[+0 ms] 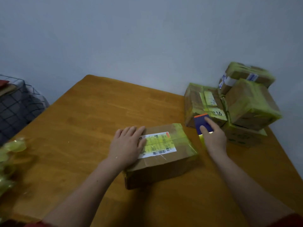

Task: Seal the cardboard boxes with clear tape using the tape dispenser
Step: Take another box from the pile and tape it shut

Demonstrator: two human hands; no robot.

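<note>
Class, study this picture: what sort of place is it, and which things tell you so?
Probably a small home parcel-packing spot: a wooden table against a plain wall, a stack of taped cardboard boxes at its right, and a labelled box under the left hand while the right hand holds a tape dispenser.

We log one cardboard box (161, 161) lying flat near the table's middle, slightly askew. Its white label (157, 143) faces up, and yellowish clear tape (178, 130) covers its top and right end. We count four more taped boxes (246, 104) stacked at the far right corner. The tape dispenser (200, 122), blue with an orange edge, is between the box and the stack, gripped by the right hand (213, 136).
</note>
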